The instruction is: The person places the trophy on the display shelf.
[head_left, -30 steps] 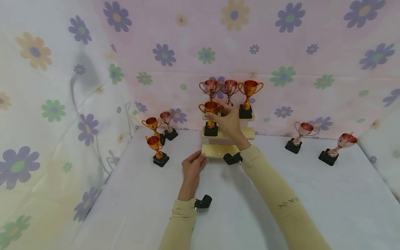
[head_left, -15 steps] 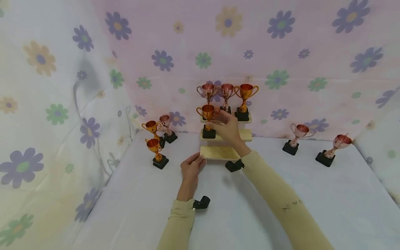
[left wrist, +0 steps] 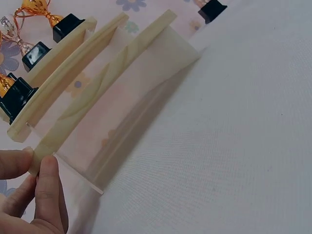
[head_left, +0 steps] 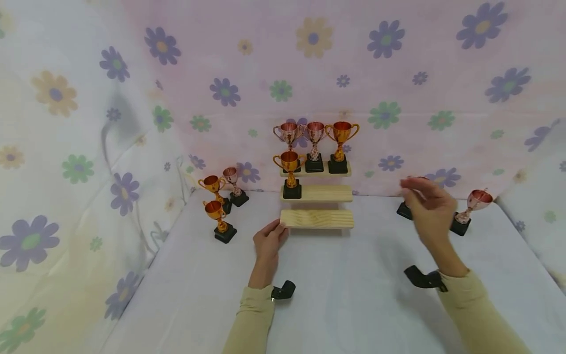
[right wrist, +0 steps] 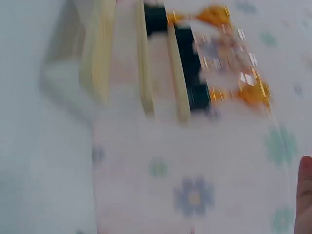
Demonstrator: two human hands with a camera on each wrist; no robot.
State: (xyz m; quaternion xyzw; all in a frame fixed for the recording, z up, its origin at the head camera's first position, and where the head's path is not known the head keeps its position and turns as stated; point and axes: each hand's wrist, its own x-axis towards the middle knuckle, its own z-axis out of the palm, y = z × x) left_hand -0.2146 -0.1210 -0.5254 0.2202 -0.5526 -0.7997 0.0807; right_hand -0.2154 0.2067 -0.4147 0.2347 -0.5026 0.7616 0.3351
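Two hands work apart: our left hand pinches the bottom step's corner of the wooden stand on the table; our right hand, blurred, seems loose, holding nothing, near a pink trophy. Trophies look light and tippy; grip at the stem.

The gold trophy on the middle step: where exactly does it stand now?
In the head view, the gold trophy stands at the left end of the middle step, just below the three trophies on the top step.
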